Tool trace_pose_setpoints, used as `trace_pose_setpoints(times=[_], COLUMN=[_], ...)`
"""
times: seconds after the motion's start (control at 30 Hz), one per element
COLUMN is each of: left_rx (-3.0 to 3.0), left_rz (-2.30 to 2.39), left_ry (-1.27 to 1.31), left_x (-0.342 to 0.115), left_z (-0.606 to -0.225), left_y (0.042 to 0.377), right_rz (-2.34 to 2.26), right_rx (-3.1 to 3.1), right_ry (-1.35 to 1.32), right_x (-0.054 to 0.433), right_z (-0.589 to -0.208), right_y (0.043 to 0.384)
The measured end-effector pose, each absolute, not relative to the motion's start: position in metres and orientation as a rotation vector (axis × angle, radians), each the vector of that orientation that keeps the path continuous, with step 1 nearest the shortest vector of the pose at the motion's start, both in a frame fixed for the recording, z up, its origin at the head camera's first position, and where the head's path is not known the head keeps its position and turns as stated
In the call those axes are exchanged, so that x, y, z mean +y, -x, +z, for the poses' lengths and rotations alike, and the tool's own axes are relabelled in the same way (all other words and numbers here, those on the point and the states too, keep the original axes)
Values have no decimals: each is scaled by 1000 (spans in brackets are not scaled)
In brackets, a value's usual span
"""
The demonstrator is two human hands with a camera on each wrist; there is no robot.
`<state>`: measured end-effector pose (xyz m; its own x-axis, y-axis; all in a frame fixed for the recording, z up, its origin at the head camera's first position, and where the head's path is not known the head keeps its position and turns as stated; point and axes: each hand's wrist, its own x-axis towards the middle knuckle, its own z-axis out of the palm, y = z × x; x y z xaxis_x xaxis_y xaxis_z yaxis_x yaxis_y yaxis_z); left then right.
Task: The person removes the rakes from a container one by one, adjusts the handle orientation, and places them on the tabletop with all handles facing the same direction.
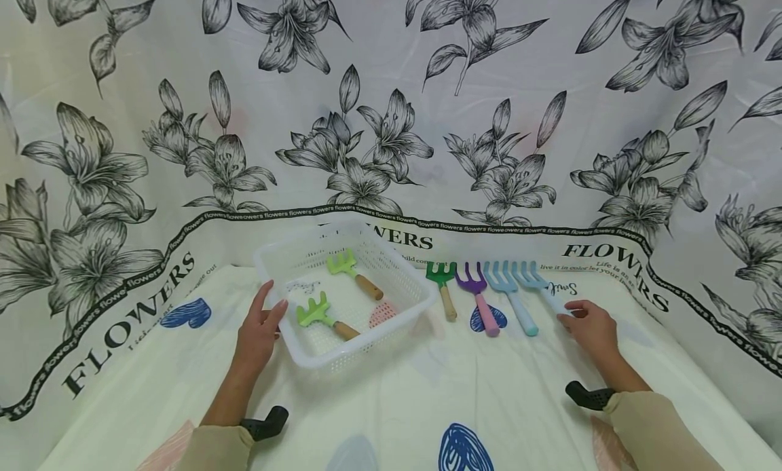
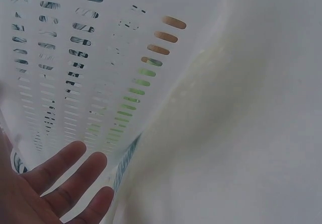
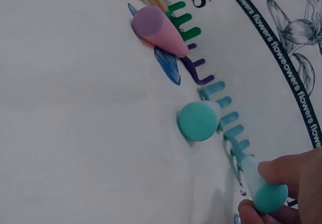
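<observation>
My left hand (image 1: 258,332) is at the left side of a white perforated plastic basket (image 1: 369,342), thumb near the rim. In the left wrist view its fingers (image 2: 75,186) extend loosely beside the slotted wall. Two light green hand rakes with wooden handles, one farther back (image 1: 357,274) and one nearer (image 1: 326,318), lie inside the basket. With thumb and fingers, my right hand (image 1: 592,328) pinches the handle end of a light blue hand rake (image 1: 550,296), the rightmost in a row. Beside it lies another light blue rake (image 1: 516,305).
Left of the blue rakes lie a purple rake with a pink handle (image 1: 481,301) and a green rake with a wooden handle (image 1: 448,298). A white cloth (image 1: 397,417) with printed hearts covers the surface. Flower-printed fabric (image 1: 379,70) rises behind.
</observation>
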<state>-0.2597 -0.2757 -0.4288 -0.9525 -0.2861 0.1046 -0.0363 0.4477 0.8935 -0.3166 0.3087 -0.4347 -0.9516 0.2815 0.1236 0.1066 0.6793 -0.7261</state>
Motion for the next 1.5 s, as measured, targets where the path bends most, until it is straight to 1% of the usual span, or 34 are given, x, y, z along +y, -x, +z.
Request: trace_pose_setpoints(times=[0.43, 0.97, 1.13, 1.23, 1.5], left_rx=[-2462, -2460, -2452, -2452, -2454], left_rz=[-1521, -1524, -1524, -1513, -1500], left_ry=[-270, -255, -257, -262, -279], left_x=[-277, -277, -277, -277, -276], left_z=[-429, -429, -429, -430, -429], left_y=[260, 259, 260, 259, 260], right_rz=[1033, 1065, 1124, 1140, 1124], right_rx=[-2823, -2839, -2732, -2647, -2486], right_ry=[229, 273, 416, 456, 366], right_x=[314, 315, 308, 302, 277], right_z=[-441, -442, -437, -432, -419], right_y=[315, 319, 319, 319, 316])
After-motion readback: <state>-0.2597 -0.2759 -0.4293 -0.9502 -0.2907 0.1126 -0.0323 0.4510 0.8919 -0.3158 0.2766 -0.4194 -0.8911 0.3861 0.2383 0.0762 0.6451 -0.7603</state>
